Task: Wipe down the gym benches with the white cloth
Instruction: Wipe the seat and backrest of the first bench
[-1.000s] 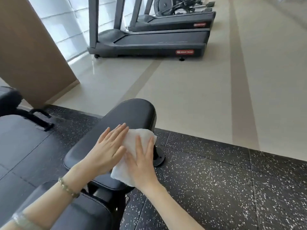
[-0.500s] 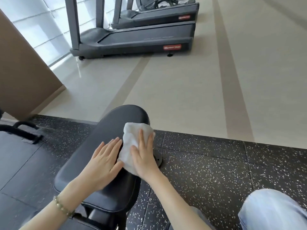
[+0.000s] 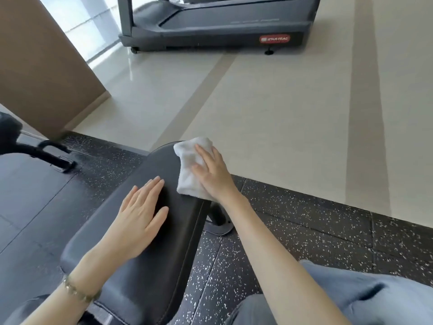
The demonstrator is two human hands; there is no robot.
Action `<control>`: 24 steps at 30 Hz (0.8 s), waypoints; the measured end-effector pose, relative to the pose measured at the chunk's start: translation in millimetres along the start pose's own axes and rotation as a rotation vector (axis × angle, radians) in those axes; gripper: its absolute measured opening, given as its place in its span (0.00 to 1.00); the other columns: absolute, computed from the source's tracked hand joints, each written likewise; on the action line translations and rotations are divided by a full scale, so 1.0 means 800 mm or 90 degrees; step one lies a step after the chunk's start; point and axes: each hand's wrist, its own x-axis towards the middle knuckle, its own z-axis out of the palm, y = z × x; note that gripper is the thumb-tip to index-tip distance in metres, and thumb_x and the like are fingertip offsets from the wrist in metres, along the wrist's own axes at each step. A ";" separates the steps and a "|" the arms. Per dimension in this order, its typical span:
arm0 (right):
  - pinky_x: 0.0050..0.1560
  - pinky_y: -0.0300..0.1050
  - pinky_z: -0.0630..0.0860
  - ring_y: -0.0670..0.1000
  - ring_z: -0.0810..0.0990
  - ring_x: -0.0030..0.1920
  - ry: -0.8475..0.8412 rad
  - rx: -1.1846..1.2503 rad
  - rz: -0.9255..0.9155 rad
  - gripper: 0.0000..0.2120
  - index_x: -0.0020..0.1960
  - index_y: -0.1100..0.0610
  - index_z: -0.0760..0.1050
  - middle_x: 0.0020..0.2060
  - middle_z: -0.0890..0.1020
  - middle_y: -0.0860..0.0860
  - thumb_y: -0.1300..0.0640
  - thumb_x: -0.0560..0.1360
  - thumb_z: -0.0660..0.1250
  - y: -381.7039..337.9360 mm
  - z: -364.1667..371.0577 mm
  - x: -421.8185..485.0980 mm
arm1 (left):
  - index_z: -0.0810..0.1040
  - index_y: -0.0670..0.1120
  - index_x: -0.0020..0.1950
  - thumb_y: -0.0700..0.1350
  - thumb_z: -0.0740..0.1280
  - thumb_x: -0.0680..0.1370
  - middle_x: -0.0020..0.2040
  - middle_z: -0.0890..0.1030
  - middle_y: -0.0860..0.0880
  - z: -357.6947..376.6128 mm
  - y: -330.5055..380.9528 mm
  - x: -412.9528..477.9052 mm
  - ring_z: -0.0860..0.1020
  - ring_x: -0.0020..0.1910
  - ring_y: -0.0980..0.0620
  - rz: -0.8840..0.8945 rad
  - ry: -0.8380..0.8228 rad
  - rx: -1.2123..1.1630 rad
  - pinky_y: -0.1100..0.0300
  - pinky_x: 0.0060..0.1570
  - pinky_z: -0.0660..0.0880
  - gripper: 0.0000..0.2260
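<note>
The right hand's fingers [image 3: 204, 153] lie straight and spread on the white cloth [image 3: 187, 170], pressing it flat rather than gripping it. The thumb rests across the cloth's middle. The right hand [image 3: 212, 175] holds the bunched cloth against the far right corner of the black bench pad [image 3: 182, 228], where it drapes partly over the pad's edge.

The left hand's fingers [image 3: 153, 188] are also straight and close together. The left hand [image 3: 140, 219] rests palm-down on the middle of the pad, apart from the cloth, with a beaded bracelet [image 3: 77, 290] on its wrist.

Below the pad's right edge a round black foot [image 3: 219, 224] stands on speckled rubber flooring [image 3: 304, 233]. A leg in blue jeans [image 3: 351, 299] shows at the lower right. Beyond the rubber lies pale tile floor [image 3: 269, 109], and on it stands a grey treadmill [image 3: 222, 26] with a red label [image 3: 274, 39].
</note>
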 end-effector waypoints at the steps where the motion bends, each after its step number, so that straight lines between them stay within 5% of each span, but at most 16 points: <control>1: 0.75 0.45 0.43 0.48 0.40 0.77 0.003 0.009 -0.027 0.31 0.77 0.45 0.55 0.77 0.43 0.52 0.39 0.76 0.56 0.005 0.004 -0.012 | 0.56 0.46 0.76 0.60 0.44 0.77 0.74 0.54 0.55 0.000 0.000 0.005 0.51 0.73 0.58 -0.009 0.004 0.007 0.66 0.71 0.36 0.31; 3: 0.72 0.36 0.35 0.43 0.30 0.73 0.007 0.024 -0.075 0.36 0.78 0.45 0.49 0.76 0.34 0.51 0.34 0.73 0.48 0.015 0.016 -0.048 | 0.55 0.45 0.77 0.59 0.43 0.76 0.76 0.53 0.53 -0.001 0.001 0.016 0.50 0.74 0.59 -0.019 0.000 0.029 0.65 0.71 0.36 0.32; 6: 0.64 0.26 0.30 0.42 0.24 0.70 -0.023 0.031 -0.078 0.31 0.78 0.45 0.43 0.73 0.29 0.52 0.40 0.79 0.50 0.022 0.021 -0.072 | 0.52 0.45 0.77 0.59 0.41 0.75 0.77 0.51 0.51 -0.002 0.003 0.036 0.48 0.74 0.58 -0.038 -0.010 0.050 0.63 0.71 0.35 0.33; 9: 0.68 0.33 0.30 0.48 0.27 0.73 -0.063 -0.041 -0.071 0.32 0.78 0.46 0.47 0.74 0.31 0.54 0.41 0.77 0.53 0.019 0.005 -0.031 | 0.53 0.45 0.77 0.58 0.41 0.75 0.77 0.52 0.50 -0.002 0.005 0.045 0.49 0.75 0.56 -0.053 -0.015 0.065 0.61 0.72 0.36 0.33; 15: 0.73 0.46 0.51 0.50 0.51 0.76 -0.215 -0.081 -0.040 0.25 0.73 0.42 0.63 0.76 0.54 0.51 0.47 0.78 0.63 0.001 -0.032 0.077 | 0.52 0.46 0.77 0.63 0.40 0.75 0.77 0.52 0.51 0.005 -0.007 0.056 0.48 0.74 0.59 -0.156 0.002 0.056 0.62 0.71 0.35 0.34; 19: 0.74 0.44 0.42 0.48 0.41 0.76 -0.247 -0.063 -0.065 0.27 0.77 0.46 0.54 0.77 0.44 0.52 0.49 0.80 0.60 0.007 -0.038 0.056 | 0.48 0.47 0.78 0.68 0.39 0.74 0.75 0.44 0.54 0.016 0.007 0.061 0.42 0.73 0.60 -0.220 -0.011 0.027 0.59 0.72 0.33 0.38; 24: 0.72 0.43 0.37 0.51 0.36 0.76 -0.327 -0.175 -0.037 0.29 0.78 0.48 0.45 0.76 0.37 0.55 0.47 0.82 0.55 0.002 -0.047 0.058 | 0.48 0.43 0.77 0.67 0.39 0.77 0.76 0.46 0.49 0.008 0.008 0.065 0.43 0.75 0.55 -0.232 -0.085 0.000 0.54 0.72 0.35 0.37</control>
